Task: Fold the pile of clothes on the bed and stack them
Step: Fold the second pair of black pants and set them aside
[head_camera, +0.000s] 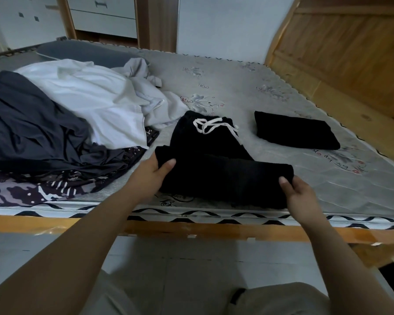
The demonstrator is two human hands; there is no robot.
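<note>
While both hands pinch the near fold of the black drawstring pants point(212, 160), left hand point(149, 176) on the left end and right hand point(301, 193) on the right end, the folded band runs side to side across the lower middle of the frame. Its waistband and white cord lie straight beyond, toward frame centre, so I reckon the fold rolls away from the body. A folded black garment point(296, 133) waits at centre right, nearer the right hand; the unfolded pile point(62, 114) sits left on the mattress point(237, 87).
</note>
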